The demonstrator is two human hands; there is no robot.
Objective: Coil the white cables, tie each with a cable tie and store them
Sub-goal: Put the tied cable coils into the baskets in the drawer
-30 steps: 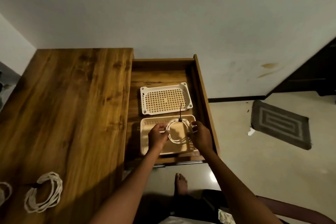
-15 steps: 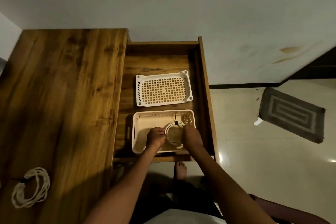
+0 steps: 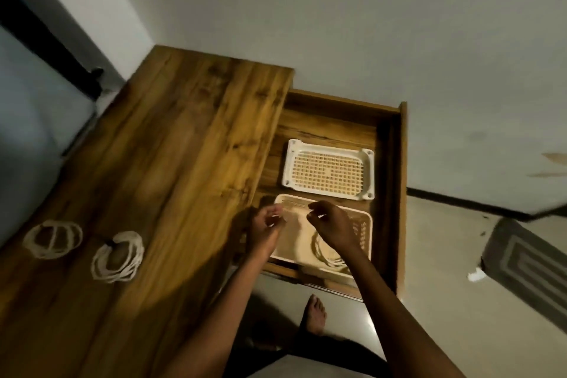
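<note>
Coiled white cable [image 3: 326,250] in beige basket [image 3: 363,235], under right hand [image 3: 333,225], both hands loosely curled, empty, left hand [image 3: 265,228] beside

No writing, label, brand, number or sign can be read anywhere in the view; the picture is dim and blurred by motion.

Coiled cable [image 3: 326,255], seemingly in basket [image 3: 363,225]
</note>
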